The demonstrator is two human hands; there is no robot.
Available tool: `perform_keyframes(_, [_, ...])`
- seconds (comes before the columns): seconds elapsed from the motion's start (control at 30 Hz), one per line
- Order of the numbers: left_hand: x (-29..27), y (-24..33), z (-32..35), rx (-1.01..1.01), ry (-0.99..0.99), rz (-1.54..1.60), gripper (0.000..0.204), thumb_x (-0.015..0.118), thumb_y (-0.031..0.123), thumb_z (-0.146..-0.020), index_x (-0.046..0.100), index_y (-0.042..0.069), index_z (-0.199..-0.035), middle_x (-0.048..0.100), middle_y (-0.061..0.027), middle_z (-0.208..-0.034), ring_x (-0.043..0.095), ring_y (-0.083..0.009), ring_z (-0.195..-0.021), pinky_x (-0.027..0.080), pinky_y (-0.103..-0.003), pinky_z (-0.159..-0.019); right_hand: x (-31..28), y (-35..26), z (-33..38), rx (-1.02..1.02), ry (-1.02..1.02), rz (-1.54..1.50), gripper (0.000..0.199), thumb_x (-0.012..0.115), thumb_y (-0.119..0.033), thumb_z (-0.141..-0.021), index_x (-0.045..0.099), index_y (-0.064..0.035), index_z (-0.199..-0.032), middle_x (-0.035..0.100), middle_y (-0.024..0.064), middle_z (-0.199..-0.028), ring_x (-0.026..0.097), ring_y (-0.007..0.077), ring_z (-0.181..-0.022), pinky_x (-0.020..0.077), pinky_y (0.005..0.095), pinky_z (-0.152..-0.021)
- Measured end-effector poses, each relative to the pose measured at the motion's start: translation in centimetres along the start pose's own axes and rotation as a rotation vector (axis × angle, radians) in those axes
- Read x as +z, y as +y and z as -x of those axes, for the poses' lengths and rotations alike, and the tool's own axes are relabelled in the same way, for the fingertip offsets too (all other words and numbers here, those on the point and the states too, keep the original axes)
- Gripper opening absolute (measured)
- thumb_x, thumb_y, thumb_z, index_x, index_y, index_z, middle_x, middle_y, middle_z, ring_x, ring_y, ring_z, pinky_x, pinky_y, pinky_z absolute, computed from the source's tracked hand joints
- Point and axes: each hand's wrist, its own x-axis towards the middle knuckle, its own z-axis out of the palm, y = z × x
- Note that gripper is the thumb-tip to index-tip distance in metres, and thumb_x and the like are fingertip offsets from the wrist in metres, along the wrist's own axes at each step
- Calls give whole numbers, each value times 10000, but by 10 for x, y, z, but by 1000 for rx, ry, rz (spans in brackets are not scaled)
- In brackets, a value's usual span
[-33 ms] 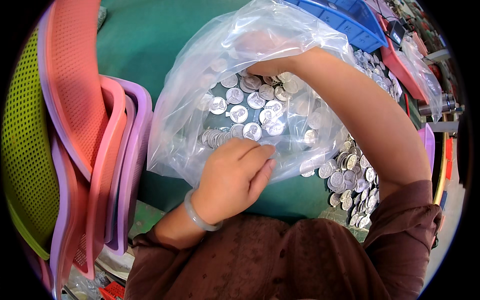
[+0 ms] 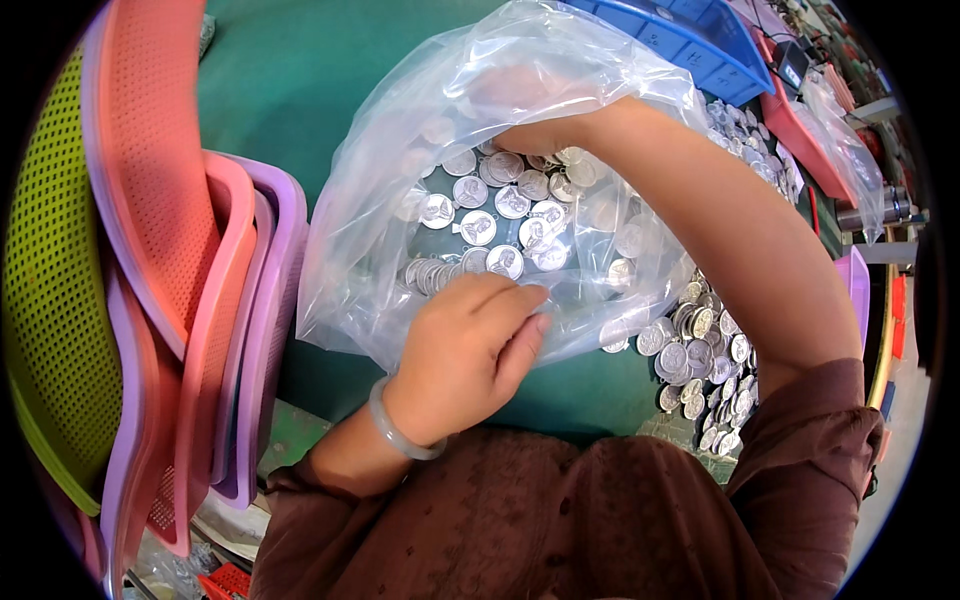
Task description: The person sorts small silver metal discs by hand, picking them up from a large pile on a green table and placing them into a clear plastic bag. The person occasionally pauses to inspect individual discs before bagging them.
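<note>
A large clear plastic bag (image 2: pixel 350 230) lies on the green table with its mouth toward me. My left hand (image 2: pixel 465 340) pinches its near rim between thumb and fingers, and a pale bangle circles that wrist. Inside the bag are many round silver medals (image 2: pixel 478 228), some overlapping, with a row of them leaning together near my left fingers. My right hand (image 2: pixel 520 95) reaches in through the mouth from the right and shows only hazily through the plastic at the far side. Its fingers are hidden, so what it holds, if anything, I cannot make out.
More loose medals (image 2: pixel 690 355) are heaped right of the bag, with another pile (image 2: pixel 745 130) farther back. Stacked perforated plastic baskets (image 2: pixel 160 180) in pink, purple and green crowd the left. A blue plastic bin (image 2: pixel 690 45) and a pink tray (image 2: pixel 810 140) stand at the far right.
</note>
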Motion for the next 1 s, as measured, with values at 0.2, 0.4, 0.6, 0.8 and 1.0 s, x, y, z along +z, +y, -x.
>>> perform_keyframes(0.2, [5,7,-3,-353,368,438,371,591,58,-805,469,-21,-1146,562,-80,-811,541,-118,-689,455,-238,-604,-22,-19,21,-53,-57,-461,118,558,-73,-755,604,-26,-853,613,104,-831,588,225,-745,471,331,-652])
perform_keyframes(0.4, [-5,-1,-5,-529,284,803,149,508,85,-882,460,-29,-964,564,-88,-796,587,-138,-658,490,-232,-557,-48,-49,58,-70,-443,-1001,116,603,-26,-745,581,-5,-857,575,11,-781,507,73,-659,420,210,-621])
perform_keyframes(0.6, [-2,2,-6,-567,357,992,106,512,50,-865,463,-30,-913,582,-119,-801,629,-195,-715,530,-266,-610,-10,-34,58,66,40,-296,194,607,-78,-744,592,-28,-930,582,71,-884,567,210,-830,461,308,-725])
perform_keyframes(0.8, [-1,-3,-6,-579,369,1113,91,527,33,-849,464,-16,-892,601,-154,-847,636,-219,-733,533,-273,-638,10,-30,58,63,88,-49,218,602,-67,-711,594,-19,-924,566,142,-971,555,312,-937,457,378,-797])
perform_keyframes(1.0, [-2,-3,-6,-592,361,1130,105,536,38,-845,465,-16,-900,603,-158,-849,637,-226,-738,533,-274,-645,3,-36,57,84,54,-49,214,589,-62,-704,612,-10,-910,584,163,-1009,579,306,-936,473,373,-799])
